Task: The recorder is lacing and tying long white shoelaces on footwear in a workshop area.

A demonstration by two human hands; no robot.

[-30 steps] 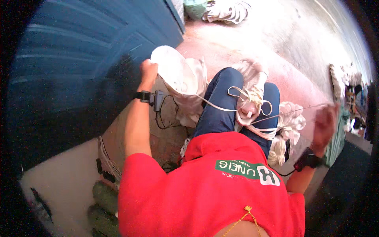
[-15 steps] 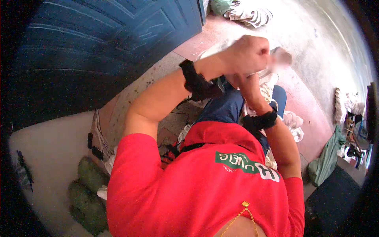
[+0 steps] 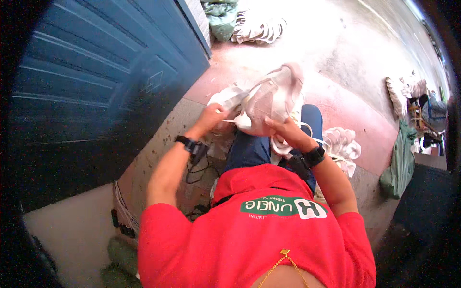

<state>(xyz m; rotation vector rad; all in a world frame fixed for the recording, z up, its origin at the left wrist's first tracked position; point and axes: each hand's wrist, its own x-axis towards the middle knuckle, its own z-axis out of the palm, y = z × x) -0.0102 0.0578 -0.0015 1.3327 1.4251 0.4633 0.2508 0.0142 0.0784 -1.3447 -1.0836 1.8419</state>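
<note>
Over my lap is a white and pale-pink shoe upper (image 3: pixel 273 98), soft and without a visible sole. My right hand (image 3: pixel 289 133) is closed on its near edge, thumb on top. My left hand (image 3: pixel 211 118) pinches a white lace (image 3: pixel 230 121) that runs toward the upper. Just beyond my left fingers lies another whitish upper (image 3: pixel 228 98), partly covered by the first. A pale lace loop (image 3: pixel 307 127) hangs beside my right wrist.
A pile of white uppers (image 3: pixel 343 146) lies right of my knee. A blue door (image 3: pixel 110 86) stands at left. Farther off are a green sack (image 3: pixel 223 21), a striped white bundle (image 3: pixel 259 29) and a green bag (image 3: pixel 401 163). Dark cables (image 3: pixel 197 168) lie on the floor at left.
My hands were together, raised and blurred in front of me. Now they are lower and apart, with the shoe upper between them. The view has also shifted.
</note>
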